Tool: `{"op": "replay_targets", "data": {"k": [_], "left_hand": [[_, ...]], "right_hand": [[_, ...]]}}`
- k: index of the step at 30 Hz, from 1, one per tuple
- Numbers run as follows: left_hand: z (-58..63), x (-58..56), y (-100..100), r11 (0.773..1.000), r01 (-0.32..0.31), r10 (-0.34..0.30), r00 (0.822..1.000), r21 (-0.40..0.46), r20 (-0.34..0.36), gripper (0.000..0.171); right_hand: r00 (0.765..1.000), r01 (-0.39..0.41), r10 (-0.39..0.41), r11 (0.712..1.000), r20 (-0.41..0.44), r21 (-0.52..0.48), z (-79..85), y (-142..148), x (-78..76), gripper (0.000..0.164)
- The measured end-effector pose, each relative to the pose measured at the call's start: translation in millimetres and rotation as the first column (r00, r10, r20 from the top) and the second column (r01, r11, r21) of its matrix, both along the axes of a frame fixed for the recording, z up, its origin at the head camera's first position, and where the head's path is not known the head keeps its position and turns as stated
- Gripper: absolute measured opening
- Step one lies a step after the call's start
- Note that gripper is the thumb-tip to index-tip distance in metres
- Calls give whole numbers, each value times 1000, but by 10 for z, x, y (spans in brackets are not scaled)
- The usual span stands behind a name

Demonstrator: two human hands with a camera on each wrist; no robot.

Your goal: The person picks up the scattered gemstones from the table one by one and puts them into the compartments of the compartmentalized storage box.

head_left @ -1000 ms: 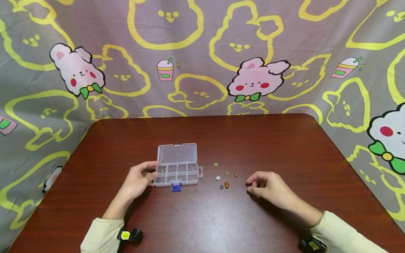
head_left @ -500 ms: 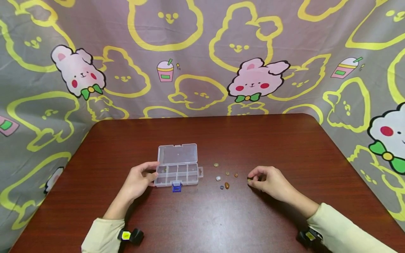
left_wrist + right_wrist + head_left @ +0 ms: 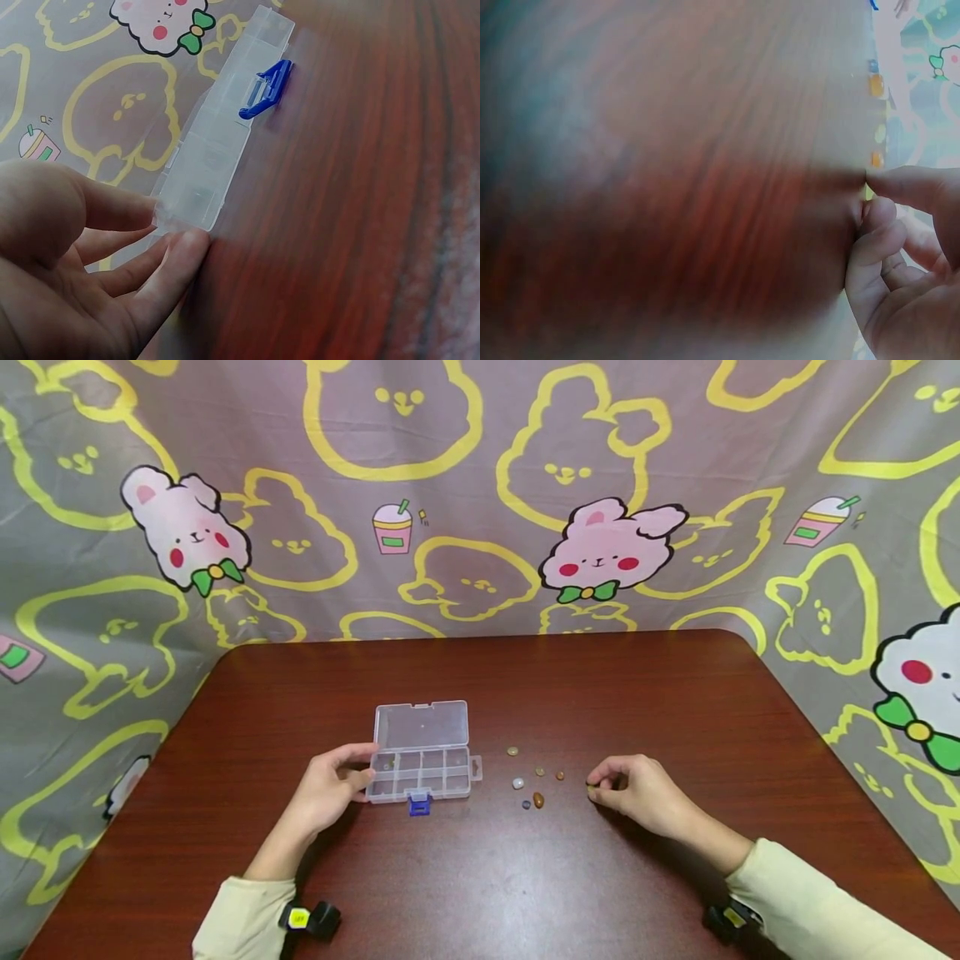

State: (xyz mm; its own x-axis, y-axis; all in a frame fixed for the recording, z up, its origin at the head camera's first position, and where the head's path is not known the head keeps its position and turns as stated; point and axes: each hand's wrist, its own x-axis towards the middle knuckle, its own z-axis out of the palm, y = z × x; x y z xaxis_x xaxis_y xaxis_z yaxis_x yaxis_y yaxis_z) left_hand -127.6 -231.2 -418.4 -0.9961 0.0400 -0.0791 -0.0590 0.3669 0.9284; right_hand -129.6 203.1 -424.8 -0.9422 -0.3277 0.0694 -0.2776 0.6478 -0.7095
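A clear plastic compartment box (image 3: 420,774) lies on the table with its lid (image 3: 422,725) folded open to the back and a blue latch (image 3: 420,805) at its front. My left hand (image 3: 326,787) grips the box's left end, thumb and fingers at the corner in the left wrist view. Tiny pieces (image 3: 388,763) are in its back left compartment. To the right of the box lie several small stones, among them a brown oval one (image 3: 538,799) and a whitish one (image 3: 518,783). My right hand (image 3: 637,787) pinches a small yellowish stone (image 3: 590,787) close over the table, mostly hidden by the fingertips.
The brown wooden table (image 3: 480,877) reaches back to a patterned cloth (image 3: 465,485) that hangs behind and along both sides. A dark blue stone (image 3: 526,804) and an orange-brown one (image 3: 560,775) are among the loose pieces. A hanging tab (image 3: 476,767) sticks out from the box's right end.
My right thumb and index finger have closed on the yellowish stone, and the hand has shifted slightly up in the head view. My left hand and the box have stayed put.
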Motion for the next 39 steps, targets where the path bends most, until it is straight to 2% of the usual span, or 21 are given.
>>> {"op": "replay_targets", "data": {"k": [11,22,39], "left_hand": [[-14,-2,-8,1000,2,-2,1000,-4,-6,39],[-30,-13,0,1000,3,-3,1000,10,-15,38],[-35,-6,-21,1000,9,-9,1000,20,-22,38]], "right_hand": [[1000,-4,4,1000,24,13,17,-17,11,6],[996,-13,20,997,-91,79,23,-30,17,11],[992,-23,33,996,-125,82,48,-56,24,15]]}}
